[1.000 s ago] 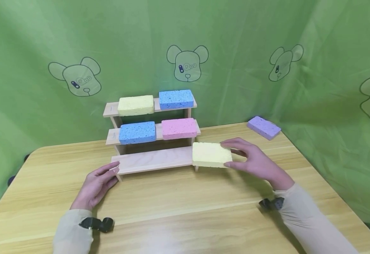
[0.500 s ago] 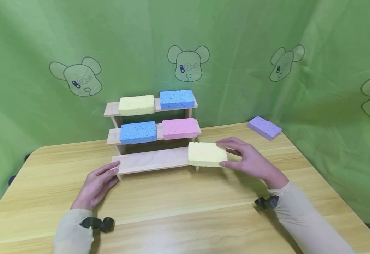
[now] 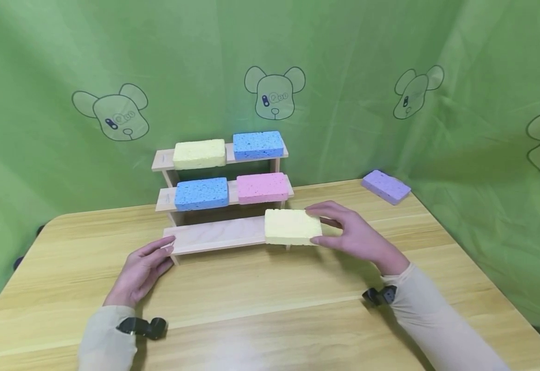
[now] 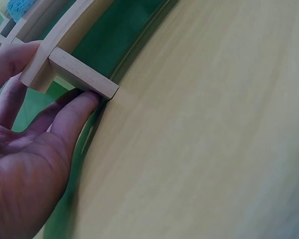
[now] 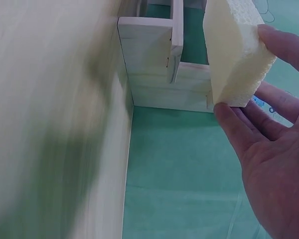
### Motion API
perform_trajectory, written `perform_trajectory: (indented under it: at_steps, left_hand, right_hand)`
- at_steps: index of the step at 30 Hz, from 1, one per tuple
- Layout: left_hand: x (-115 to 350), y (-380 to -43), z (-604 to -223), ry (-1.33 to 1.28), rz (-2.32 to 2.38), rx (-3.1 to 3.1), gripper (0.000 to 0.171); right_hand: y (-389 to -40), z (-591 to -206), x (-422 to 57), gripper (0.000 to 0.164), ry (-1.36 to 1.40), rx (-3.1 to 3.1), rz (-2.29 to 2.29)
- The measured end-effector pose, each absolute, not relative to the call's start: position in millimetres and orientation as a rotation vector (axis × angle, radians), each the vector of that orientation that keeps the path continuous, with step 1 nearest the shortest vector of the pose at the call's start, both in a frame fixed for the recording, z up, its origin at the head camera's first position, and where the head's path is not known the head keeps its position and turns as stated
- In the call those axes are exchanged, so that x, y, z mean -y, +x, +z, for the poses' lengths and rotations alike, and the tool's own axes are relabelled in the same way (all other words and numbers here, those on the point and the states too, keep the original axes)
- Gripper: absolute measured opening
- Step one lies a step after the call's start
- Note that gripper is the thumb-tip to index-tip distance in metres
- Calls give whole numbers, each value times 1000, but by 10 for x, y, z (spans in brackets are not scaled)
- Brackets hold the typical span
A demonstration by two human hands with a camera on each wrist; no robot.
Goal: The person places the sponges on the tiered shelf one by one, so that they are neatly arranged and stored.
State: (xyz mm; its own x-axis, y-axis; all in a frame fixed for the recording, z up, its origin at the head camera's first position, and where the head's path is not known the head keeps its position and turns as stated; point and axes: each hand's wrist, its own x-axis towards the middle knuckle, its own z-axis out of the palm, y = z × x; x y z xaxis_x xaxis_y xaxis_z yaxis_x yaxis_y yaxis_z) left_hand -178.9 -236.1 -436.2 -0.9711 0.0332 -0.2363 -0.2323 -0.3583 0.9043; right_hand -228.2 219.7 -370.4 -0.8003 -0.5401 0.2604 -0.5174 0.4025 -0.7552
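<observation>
My right hand (image 3: 355, 234) pinches a pale yellow sponge (image 3: 292, 226) by its right end, thumb in front and fingers behind. In the right wrist view that sponge (image 5: 234, 55) is apart from the bottom board, held over its right end. At the left end of the three-tier wooden shelf (image 3: 219, 235), my left hand (image 3: 142, 268) grips the bottom board's end. The left wrist view shows the thumb against the shelf's leg (image 4: 84, 74) and a finger at the board's end. The middle tier carries a blue sponge (image 3: 201, 194) and a pink sponge (image 3: 262, 187).
On the top tier sit another yellow sponge (image 3: 199, 154) and another blue sponge (image 3: 258, 145). A purple sponge (image 3: 386, 186) lies at the back right corner of the wooden table (image 3: 251, 309). Green curtain (image 3: 344, 129) stands behind the table and along its right side.
My right hand has carried the yellow sponge leftward, so it now overlaps more of the bottom board's right end. The left hand stays at the shelf's left end.
</observation>
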Motion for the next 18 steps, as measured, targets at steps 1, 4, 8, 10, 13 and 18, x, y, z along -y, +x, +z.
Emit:
perform_trajectory:
  at_steps: [1,4,8,10,13,18]
  left_hand:
    - [2360,-1788,-4362,-266,2448,-1675,21]
    - [2362,-1784,-4362,-260,2441,-1686,21]
    - [2367,-1782,-4363,-252,2439,-1690,20]
    - [2367,-1782,-4360,-251,2438,-1687,19]
    - [2367,-1783,-4354,-248,2435,-1686,19]
    - [2365,-1781,-4352,-246,2436,-1679,19]
  right_hand:
    - [-2281,-3702,-2186,57,-987,-2611,-1386]
    - [-2285,-3703,-2150,57,-995,-2604,-1385]
    - [-2288,-3706,-2086,57,-996,-2593,-1392]
    - [-2288,-3708,-2046,58,-995,-2588,-1399]
    - [-2293,-3715,-1979,59,-996,-2570,-1410]
    - [-2308,-3741,-1881,60,-1013,-2552,-1419]
